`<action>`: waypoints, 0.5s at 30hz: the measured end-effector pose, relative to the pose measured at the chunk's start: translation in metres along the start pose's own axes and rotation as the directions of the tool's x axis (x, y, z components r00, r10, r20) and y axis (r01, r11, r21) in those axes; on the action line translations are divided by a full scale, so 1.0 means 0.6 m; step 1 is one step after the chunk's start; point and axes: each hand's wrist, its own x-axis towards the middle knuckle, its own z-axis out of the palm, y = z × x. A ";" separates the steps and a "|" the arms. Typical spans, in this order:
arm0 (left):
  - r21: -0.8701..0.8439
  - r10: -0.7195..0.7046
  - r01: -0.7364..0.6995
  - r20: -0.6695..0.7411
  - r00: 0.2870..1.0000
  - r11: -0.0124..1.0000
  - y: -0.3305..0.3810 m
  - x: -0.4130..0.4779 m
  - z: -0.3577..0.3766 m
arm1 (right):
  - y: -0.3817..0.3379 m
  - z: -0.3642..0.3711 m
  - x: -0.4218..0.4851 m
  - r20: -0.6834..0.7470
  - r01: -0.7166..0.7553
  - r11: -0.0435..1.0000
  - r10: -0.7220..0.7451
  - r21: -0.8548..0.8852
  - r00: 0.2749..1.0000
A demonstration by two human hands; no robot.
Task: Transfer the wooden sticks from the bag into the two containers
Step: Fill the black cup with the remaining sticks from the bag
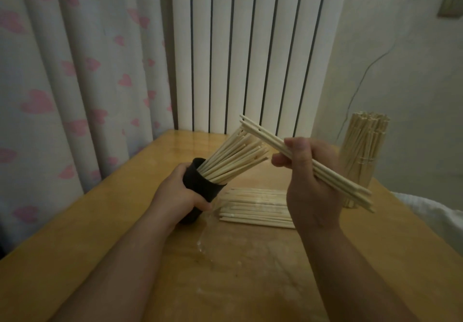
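Observation:
My left hand [180,193] grips a black cup [200,188], tilted to the right and packed with several pale wooden sticks [233,157] that fan out of its mouth. My right hand [310,183] is closed on a small bundle of sticks [265,137], held slanting above the table, their far ends near the tips of the sticks in the cup. A clear plastic bag [208,224] lies on the table with a flat pile of sticks [255,207] in it, partly hidden by my right hand. A second container of upright sticks [363,151] stands at the right.
The wooden table [125,221] has its left edge next to a curtain with pink hearts [62,83]. A white ribbed radiator [250,45] stands behind the table. White fabric [431,216] lies at the table's right edge, by a pale wall.

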 end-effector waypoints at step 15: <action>0.055 0.024 -0.026 0.037 0.999 0.998 0.001 0.001 0.001 | 0.008 0.014 -0.004 0.117 -0.395 0.906 0.414 -0.155 0.903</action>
